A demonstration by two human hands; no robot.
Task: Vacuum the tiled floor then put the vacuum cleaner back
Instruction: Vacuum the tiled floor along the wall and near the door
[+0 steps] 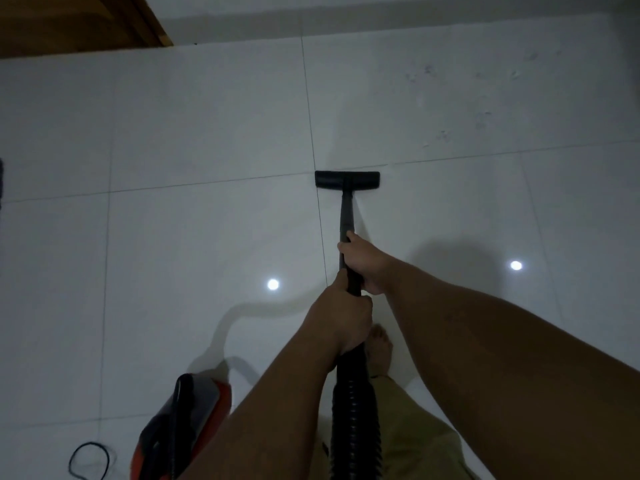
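We see both hands wrapped round the black plastic vacuum wand (347,216): the right hand (363,263) grips it further forward, the left hand (341,318) closes round it just behind, where the wand meets the black ribbed hose (355,410). Ahead of the right hand, the flat black rectangular floor nozzle (347,180) sits on the glossy white tiled floor (194,140), its left end at a crossing of grout lines. Behind and left of the left hand, the red and black canister vacuum body (187,420) rests on the floor, with a loop of thin black cord (88,460) further left of it. The hose runs back under the left forearm, over khaki trousers (415,441). A bare foot (379,351) shows just behind the left hand. Two round light reflections (273,284) sit on the tiles either side of the hands. Far forward and left, a brown wooden door panel (79,22) meets the floor. No containers in view.
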